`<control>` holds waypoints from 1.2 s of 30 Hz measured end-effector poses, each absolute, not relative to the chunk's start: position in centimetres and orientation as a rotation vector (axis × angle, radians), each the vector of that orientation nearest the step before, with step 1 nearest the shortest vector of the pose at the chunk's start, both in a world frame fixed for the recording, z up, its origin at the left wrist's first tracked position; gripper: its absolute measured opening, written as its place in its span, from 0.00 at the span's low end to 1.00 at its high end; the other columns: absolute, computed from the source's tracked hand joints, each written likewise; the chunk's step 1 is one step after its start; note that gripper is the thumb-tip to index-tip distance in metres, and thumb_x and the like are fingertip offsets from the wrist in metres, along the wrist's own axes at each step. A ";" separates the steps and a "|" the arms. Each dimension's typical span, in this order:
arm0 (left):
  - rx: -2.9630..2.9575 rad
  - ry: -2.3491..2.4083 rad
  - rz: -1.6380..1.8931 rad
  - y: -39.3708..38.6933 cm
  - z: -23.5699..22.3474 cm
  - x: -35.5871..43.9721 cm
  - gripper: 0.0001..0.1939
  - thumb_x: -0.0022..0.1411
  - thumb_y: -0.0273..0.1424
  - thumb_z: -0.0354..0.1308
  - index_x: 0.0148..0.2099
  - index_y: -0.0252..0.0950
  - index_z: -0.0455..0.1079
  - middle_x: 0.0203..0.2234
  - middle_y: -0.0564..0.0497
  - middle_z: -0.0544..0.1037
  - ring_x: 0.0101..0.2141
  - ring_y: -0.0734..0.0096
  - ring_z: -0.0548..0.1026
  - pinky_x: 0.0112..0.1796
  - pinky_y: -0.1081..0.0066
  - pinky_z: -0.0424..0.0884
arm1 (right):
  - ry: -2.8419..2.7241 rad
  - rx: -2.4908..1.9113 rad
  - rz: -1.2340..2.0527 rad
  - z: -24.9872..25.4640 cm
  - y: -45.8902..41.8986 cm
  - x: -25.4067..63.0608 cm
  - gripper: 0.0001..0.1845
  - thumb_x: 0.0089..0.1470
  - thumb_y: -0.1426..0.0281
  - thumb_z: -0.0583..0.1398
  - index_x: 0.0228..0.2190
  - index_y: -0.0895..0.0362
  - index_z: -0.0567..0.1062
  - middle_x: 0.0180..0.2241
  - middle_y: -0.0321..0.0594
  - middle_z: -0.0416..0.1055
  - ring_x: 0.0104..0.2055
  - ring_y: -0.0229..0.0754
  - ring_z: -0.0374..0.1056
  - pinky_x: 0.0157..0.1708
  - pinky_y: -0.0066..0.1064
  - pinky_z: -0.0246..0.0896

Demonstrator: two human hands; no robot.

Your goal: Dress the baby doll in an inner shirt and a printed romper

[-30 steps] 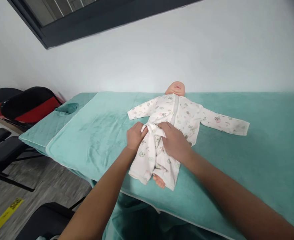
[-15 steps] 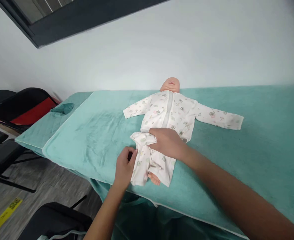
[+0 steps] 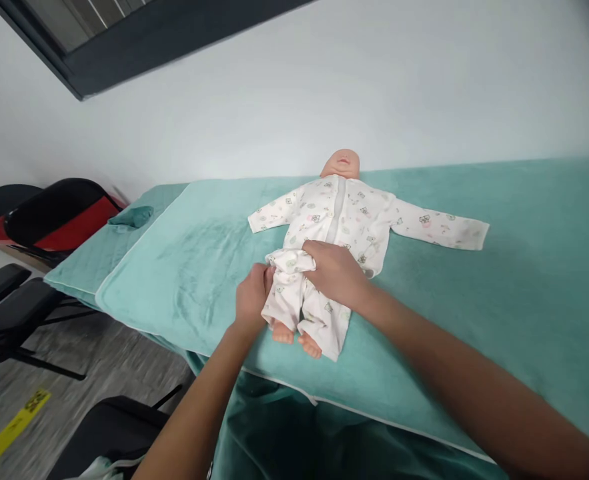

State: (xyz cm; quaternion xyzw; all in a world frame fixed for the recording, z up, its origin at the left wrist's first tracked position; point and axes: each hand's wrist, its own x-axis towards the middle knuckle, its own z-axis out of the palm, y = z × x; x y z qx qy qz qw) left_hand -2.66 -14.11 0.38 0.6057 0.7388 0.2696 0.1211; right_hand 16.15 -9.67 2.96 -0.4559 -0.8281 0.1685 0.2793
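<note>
A baby doll lies on its back on a teal-covered bed, its head toward the wall. It wears a white printed long-sleeved top, the sleeves spread to both sides. Matching printed pants cover its legs, and both feet poke out of the leg openings. At the doll's waist my right hand grips the bunched waistband. My left hand is closed on the pants' left edge, just below the waistband; its fingertips are partly hidden by the cloth.
The teal bed cover reaches the white wall behind. A teal pillow lies at the left end. Black chairs stand beyond it, and another chair is at the lower left, near a yellow floor strip.
My left hand has moved up along the pants' side toward the waistband. The pants have ridden up, and the doll's second foot now shows. My right hand keeps its grip.
</note>
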 end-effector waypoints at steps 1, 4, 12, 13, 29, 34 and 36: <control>1.770 2.206 0.774 -13.5 0.4 -2.5 0.12 0.67 0.41 0.47 0.35 0.40 0.62 0.25 0.51 0.73 0.27 0.64 0.70 0.29 0.70 0.57 | -2.198 -1.208 0.453 2.8 -9.6 16.2 0.07 0.54 0.74 0.54 0.27 0.53 0.60 0.29 0.36 0.67 0.32 0.41 0.64 0.30 0.31 0.48; 1.780 2.235 0.785 -12.9 0.3 -2.0 0.11 0.67 0.39 0.48 0.36 0.40 0.64 0.27 0.49 0.74 0.29 0.63 0.71 0.31 0.70 0.57 | -2.084 -1.187 0.487 2.6 -9.4 16.1 0.07 0.53 0.75 0.53 0.27 0.53 0.60 0.29 0.35 0.66 0.32 0.41 0.64 0.31 0.31 0.50; 1.416 1.777 1.299 -13.7 0.3 -3.2 0.11 0.61 0.40 0.55 0.37 0.36 0.70 0.29 0.51 0.75 0.32 0.69 0.71 0.36 0.71 0.67 | -2.113 -0.908 1.002 4.8 -8.9 18.6 0.13 0.54 0.60 0.62 0.38 0.53 0.71 0.39 0.36 0.74 0.40 0.43 0.69 0.38 0.32 0.59; 1.355 1.736 1.340 -13.2 0.7 -3.3 0.12 0.61 0.39 0.56 0.37 0.36 0.71 0.31 0.50 0.76 0.34 0.68 0.72 0.37 0.71 0.68 | -2.040 -0.834 1.062 5.1 -8.7 19.3 0.14 0.56 0.58 0.61 0.39 0.53 0.72 0.40 0.37 0.75 0.42 0.44 0.70 0.39 0.32 0.60; 2.513 1.697 0.513 -8.7 5.7 1.8 0.16 0.59 0.32 0.57 0.51 0.37 0.67 0.52 0.40 0.67 0.48 0.51 0.66 0.46 0.55 0.68 | -1.871 -1.590 0.425 4.5 -7.7 20.2 0.09 0.58 0.69 0.53 0.41 0.55 0.68 0.30 0.37 0.70 0.29 0.42 0.64 0.28 0.32 0.48; 1.934 1.796 1.062 -8.3 5.1 0.5 0.07 0.63 0.34 0.50 0.39 0.39 0.67 0.35 0.50 0.74 0.36 0.65 0.71 0.38 0.66 0.69 | -1.771 -1.334 0.947 7.2 -7.1 25.4 0.26 0.54 0.70 0.54 0.56 0.49 0.65 0.22 0.28 0.64 0.24 0.38 0.61 0.27 0.30 0.55; 1.471 1.804 1.319 -7.0 4.8 -1.2 0.09 0.60 0.39 0.53 0.35 0.38 0.66 0.29 0.53 0.72 0.31 0.68 0.71 0.33 0.69 0.69 | -1.791 -1.284 1.056 7.2 -6.8 29.4 0.24 0.53 0.68 0.56 0.53 0.49 0.71 0.23 0.30 0.66 0.25 0.38 0.62 0.28 0.30 0.58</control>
